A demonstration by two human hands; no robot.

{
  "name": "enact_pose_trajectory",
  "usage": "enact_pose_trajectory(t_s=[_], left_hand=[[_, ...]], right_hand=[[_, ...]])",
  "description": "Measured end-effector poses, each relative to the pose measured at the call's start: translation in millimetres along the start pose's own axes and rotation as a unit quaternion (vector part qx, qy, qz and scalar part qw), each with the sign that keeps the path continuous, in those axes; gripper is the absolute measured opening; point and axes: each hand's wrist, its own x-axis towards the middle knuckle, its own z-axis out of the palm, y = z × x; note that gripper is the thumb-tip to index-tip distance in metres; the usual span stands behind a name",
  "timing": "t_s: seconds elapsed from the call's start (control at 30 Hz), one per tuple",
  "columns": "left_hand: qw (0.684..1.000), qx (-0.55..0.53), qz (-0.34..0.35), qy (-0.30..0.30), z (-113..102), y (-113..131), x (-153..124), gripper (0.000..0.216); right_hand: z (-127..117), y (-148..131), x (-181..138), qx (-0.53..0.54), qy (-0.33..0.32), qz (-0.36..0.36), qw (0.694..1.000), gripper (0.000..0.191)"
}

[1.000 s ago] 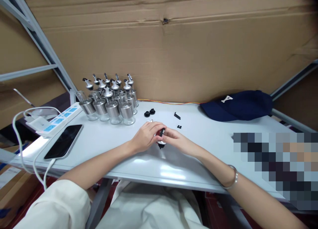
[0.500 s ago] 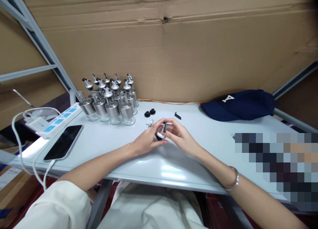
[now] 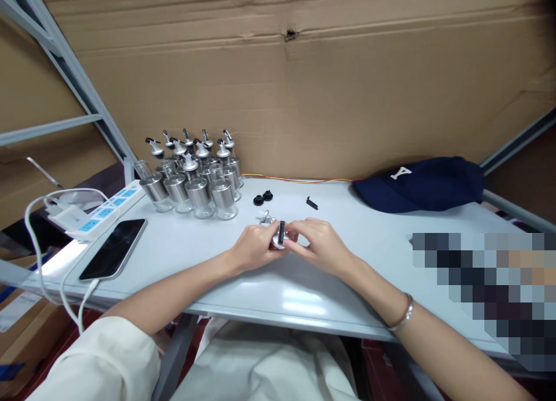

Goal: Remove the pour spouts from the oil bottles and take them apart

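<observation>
Near the middle of the table, my left hand (image 3: pixel 253 247) is closed round a silver bottle pour spout (image 3: pixel 278 243) with a black flap standing on it. My right hand (image 3: pixel 324 244) pinches the same spout from the other side, thumb and fingertips at the flap. Fingers hide much of the spout's lower part. Just behind my left hand lies another silver spout piece (image 3: pixel 266 217). Farther back are two black ring-shaped stoppers (image 3: pixel 259 200) and, to their right, a loose black flap (image 3: pixel 311 203).
Several glass-and-steel bottles (image 3: pixel 200 195) stand at back left, many topped with spouts. A phone (image 3: pixel 113 249) on a cable and a power strip (image 3: pixel 104 212) lie at the left. A navy cap (image 3: pixel 421 186) rests at back right, before a cardboard wall (image 3: pixel 304 99). Blurred blocks cover the right edge.
Both hands have come slightly lower, toward me, with the spout. Its black flap now points up more plainly between my fingers, and more of the loose silver piece behind shows.
</observation>
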Motion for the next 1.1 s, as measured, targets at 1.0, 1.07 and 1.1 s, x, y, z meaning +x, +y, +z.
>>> enact_pose_trajectory(t_s=[1.0, 1.07, 1.1], left_hand=[[0.996, -0.028, -0.003, -0.088, 4.9, 7.4, -3.0, 0.040], [0.995, -0.040, -0.011, -0.096, 6.7, 9.3, -3.6, 0.039], [0.994, -0.040, -0.014, -0.098, 7.4, 9.4, -3.9, 0.038]], right_hand=[[-2.5, 6.3, 2.9, -0.162, 0.061, -0.217, 0.961, 0.037], [-2.5, 5.4, 3.1, -0.201, 0.055, -0.227, 0.951, 0.038], [-2.4, 5.0, 3.1, -0.221, 0.050, -0.231, 0.946, 0.040]])
